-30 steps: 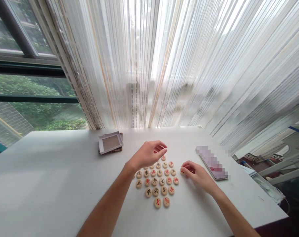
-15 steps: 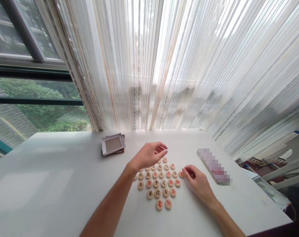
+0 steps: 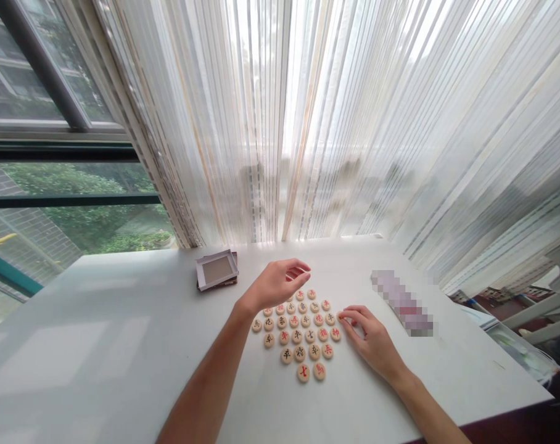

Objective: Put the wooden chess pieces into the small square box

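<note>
Round wooden Chinese chess pieces (image 3: 300, 353) with red and black characters lie face up in rows on a white table. My left hand (image 3: 287, 279) hovers over the far rows and partly hides them. Its fingers are curved, with a gap to the thumb and nothing between them. At the right end of a middle row, my right hand (image 3: 363, 330) has thumb and fingertips closed on one Chinese chess piece (image 3: 340, 316), mostly covered by the fingers.
An open shallow box (image 3: 218, 269) stands at the far left of the pieces, on top of a darker part. To the right lies a long blurred-out object (image 3: 404, 305). A striped sheer curtain (image 3: 280, 154) hangs along the table's far edge.
My right hand's fingers have moved over the piece at the row's right end and now cover most of it. My left hand holds nearly the same pose. The view has shifted slightly.
</note>
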Demonstrator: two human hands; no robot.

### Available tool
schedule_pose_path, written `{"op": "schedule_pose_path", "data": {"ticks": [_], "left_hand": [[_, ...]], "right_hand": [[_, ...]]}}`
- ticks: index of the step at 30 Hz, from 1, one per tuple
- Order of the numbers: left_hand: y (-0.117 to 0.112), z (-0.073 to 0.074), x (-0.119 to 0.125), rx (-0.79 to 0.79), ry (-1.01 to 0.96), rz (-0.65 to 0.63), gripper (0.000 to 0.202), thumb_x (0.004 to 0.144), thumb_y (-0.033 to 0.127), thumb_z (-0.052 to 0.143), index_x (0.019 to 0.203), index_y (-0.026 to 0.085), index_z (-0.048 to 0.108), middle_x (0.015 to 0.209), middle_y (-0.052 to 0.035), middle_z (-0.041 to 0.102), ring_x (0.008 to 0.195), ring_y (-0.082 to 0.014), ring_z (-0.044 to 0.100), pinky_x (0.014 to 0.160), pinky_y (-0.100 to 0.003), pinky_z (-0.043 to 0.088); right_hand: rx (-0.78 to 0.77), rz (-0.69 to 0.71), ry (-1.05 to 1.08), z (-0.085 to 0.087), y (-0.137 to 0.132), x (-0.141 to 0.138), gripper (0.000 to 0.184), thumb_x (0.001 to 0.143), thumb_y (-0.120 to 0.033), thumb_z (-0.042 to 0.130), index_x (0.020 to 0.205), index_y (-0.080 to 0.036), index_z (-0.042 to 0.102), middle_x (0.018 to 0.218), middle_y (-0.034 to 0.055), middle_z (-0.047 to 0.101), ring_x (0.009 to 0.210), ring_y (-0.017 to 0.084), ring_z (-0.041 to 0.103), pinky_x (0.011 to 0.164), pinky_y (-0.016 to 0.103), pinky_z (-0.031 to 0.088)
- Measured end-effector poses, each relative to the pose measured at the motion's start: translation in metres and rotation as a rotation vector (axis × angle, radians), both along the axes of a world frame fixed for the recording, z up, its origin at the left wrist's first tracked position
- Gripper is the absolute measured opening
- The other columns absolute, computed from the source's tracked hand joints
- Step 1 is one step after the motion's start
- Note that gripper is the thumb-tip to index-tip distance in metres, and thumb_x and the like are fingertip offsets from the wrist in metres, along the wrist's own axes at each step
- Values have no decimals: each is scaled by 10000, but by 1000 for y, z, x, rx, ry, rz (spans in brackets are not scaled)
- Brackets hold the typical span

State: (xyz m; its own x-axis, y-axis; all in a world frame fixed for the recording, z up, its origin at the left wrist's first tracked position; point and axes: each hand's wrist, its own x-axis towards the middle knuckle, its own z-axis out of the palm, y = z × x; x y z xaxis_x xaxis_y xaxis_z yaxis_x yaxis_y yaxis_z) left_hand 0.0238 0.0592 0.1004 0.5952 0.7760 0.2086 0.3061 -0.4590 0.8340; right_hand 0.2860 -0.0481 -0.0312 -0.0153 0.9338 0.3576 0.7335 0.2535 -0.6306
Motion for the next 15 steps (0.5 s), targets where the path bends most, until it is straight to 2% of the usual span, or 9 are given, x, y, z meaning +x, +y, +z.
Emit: {"op": "schedule_pose_path", "data": {"ticks": [4, 7, 10, 13, 15], "left_hand": [[-10, 6, -10, 32, -8, 20, 308, 941, 426, 582, 1103, 193, 702, 991, -52, 769, 919, -189, 723, 852, -317, 581], [-25, -2, -23, 80, 9, 71, 277, 951, 411, 573, 1070, 204, 713, 981, -40, 769, 920, -184, 718, 846, -305, 577], [-42, -25, -41, 158, 5, 194, 241, 966, 378, 550, 1021, 213, 717, 974, -31, 759, 874, -170, 707, 820, -294, 569], [-58, -57, -59, 235, 3, 407, 224, 963, 372, 553, 990, 206, 700, 980, -45, 741, 871, -183, 688, 809, -316, 563], [-65, -78, -70, 260, 15, 501, 218, 967, 368, 542, 996, 210, 689, 993, -50, 727, 882, -192, 680, 798, -333, 565]], "right_hand": [[138, 57, -75, -4, -2, 3, 264, 994, -254, 483, 1155, -292, 690, 1187, 96, 630, 1076, 272, 623, 910, 445, 563], [202, 134, -141, -6, -2, 5, 362, 976, -180, 463, 1243, -327, 658, 1268, 87, 618, 1189, 284, 569, 968, 481, 547], [203, 171, -189, -7, -1, 5, 414, 964, -145, 460, 1280, -345, 639, 1321, 71, 603, 1231, 278, 543, 993, 486, 540], [187, 173, -212, -7, -1, 4, 414, 964, -145, 471, 1293, -338, 631, 1336, 70, 594, 1243, 274, 533, 1021, 492, 519], [186, 165, -216, -7, 0, 4, 394, 964, -157, 485, 1288, -325, 634, 1335, 75, 593, 1244, 276, 532, 1020, 488, 519]]}}
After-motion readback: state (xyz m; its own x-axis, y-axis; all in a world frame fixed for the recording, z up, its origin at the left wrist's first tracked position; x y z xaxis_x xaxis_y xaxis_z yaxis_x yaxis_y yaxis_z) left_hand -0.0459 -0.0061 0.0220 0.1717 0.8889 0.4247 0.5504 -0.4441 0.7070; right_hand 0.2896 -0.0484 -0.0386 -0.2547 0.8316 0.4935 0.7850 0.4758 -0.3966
